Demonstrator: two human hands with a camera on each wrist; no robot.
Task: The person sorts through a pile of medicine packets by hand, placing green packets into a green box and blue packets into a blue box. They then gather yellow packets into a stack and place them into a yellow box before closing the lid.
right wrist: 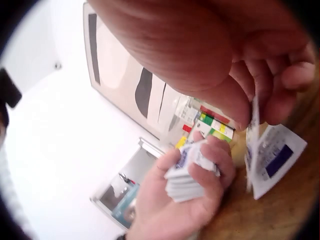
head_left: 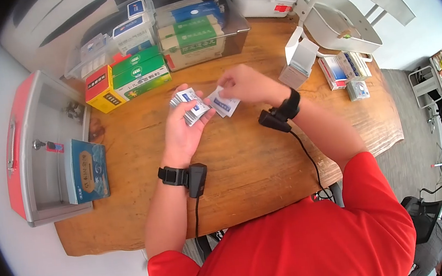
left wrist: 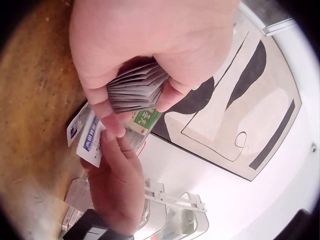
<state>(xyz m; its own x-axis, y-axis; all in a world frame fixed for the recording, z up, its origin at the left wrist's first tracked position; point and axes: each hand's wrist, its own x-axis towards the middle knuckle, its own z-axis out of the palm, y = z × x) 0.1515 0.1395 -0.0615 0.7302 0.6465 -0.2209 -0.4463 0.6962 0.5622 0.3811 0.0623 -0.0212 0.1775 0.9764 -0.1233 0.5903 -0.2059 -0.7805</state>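
A thick stack of small flat white packets with blue print (head_left: 194, 108) sits in my left hand (head_left: 181, 134), thumb on one side and fingers curled round the other. Seen in the left wrist view, the stack's grey layered edges (left wrist: 137, 89) fan slightly. My right hand (head_left: 252, 85) is just right of it over the table, thumb and fingers pinching a packet (right wrist: 254, 145) that shows nearly edge-on in the right wrist view. Another white packet with a blue band (right wrist: 278, 159) shows beside it, below the right fingers.
Green and yellow boxes (head_left: 140, 76) and clear bins of packs (head_left: 238, 27) stand at the back. An open white carton (head_left: 299, 61) and small medicine boxes (head_left: 352, 66) are to the right. Leftward, an open metal-framed case (head_left: 43, 158) stands by a blue box (head_left: 87, 169).
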